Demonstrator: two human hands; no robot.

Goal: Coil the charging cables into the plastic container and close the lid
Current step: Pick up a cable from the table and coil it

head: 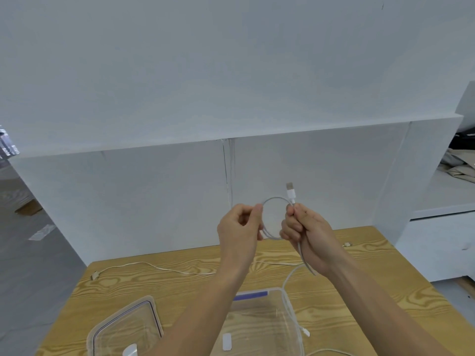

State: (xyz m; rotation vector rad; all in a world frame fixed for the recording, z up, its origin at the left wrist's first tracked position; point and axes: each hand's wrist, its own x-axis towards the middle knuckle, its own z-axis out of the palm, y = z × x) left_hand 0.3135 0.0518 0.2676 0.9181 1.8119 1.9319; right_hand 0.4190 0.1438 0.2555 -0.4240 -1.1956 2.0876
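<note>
We see both hands raised above the wooden bench (385, 291), in front of a plain white partition (154, 196). Between them they hold a white charging cable (274, 198) bent into one round loop. The left hand (239, 227) pinches the left side of the loop between thumb and forefinger, its other fingers curled in. The right hand (305, 232) grips the right side of the loop with fingers wrapped round the cord, and the USB plug (290, 190) stands upright just above its thumb. From under the right hand the rest of this cable hangs down to the bench, runs along the right edge of the clear plastic container (267, 317), and ends in a small connector (305, 332) just beside that wall. The container sits open on the near part of the bench, under the forearms, with a blue clasp on its far rim; we cannot tell whether anything lies inside it. Its transparent lid (128, 322) lies flat on the bench to the left, apart from the container. A second white cable (154, 265) stretches across the far part of the bench, with one end connector (95, 275) near the left edge and another small plug (347, 244) near the right edge.
</note>
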